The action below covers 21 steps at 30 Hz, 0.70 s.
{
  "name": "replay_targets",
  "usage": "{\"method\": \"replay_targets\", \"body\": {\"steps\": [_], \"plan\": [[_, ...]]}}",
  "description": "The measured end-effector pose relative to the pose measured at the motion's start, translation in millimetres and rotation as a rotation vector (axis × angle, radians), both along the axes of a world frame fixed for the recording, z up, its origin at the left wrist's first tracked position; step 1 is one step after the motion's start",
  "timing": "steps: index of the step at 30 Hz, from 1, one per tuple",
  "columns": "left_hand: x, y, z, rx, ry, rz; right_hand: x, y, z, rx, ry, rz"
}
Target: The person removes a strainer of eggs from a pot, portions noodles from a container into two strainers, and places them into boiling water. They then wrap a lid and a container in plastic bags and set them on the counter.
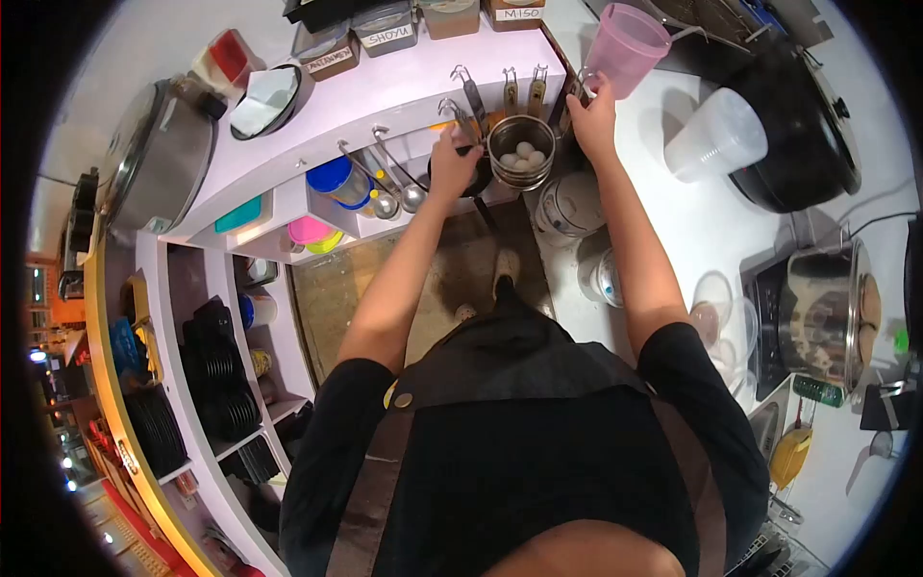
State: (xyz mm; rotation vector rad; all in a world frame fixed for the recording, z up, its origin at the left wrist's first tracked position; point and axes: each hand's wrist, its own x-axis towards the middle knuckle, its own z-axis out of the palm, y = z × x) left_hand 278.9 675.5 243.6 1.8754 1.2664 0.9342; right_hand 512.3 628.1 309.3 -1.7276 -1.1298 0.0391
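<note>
Metal pot with white eggs sits between both hands. Lilac ledge lies beyond and left of the pot; white counter, right; floor, below. Left hand, left of the pot: fingers curled. Right hand, right: fingers bent beside a pink pitcher. Grasp: cannot tell.

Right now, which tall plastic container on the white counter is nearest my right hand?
The pink container, just beyond your right hand; the whitish translucent container is farther right, beside the black pot.
</note>
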Motion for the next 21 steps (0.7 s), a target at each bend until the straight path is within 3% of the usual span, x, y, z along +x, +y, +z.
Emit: {"method": "replay_targets", "body": {"steps": [4, 6, 9, 14, 19, 21], "plan": [[30.8, 63.2, -20.4, -0.072, -0.247, -0.049, 3.0, 22.2, -10.9, -0.035, 0.156, -0.028], [42.0, 81.3, -59.0, -0.096, -0.451, -0.093, -1.5, 18.9, -9.0, -0.131, 0.225, -0.035], [47.3, 74.8, -52.4, -0.27, -0.588, -0.131, 15.9, 27.4, -55.5, -0.235, 0.102, 0.02], [45.2, 67.4, -46.6, -0.365, -0.654, -0.121, -0.7, 25.3, 8.3, -0.389, 0.051, -0.017], [58.5, 74.2, -31.3, -0.314, -0.809, -0.181, 35.9, 2.5, 76.5, -0.137, 0.098, -0.033], [66.4, 75.4, -32.8, -0.353, -0.882, -0.161, 39.4, -8.5, 112.9, 0.095, 0.314, -0.003]]}}
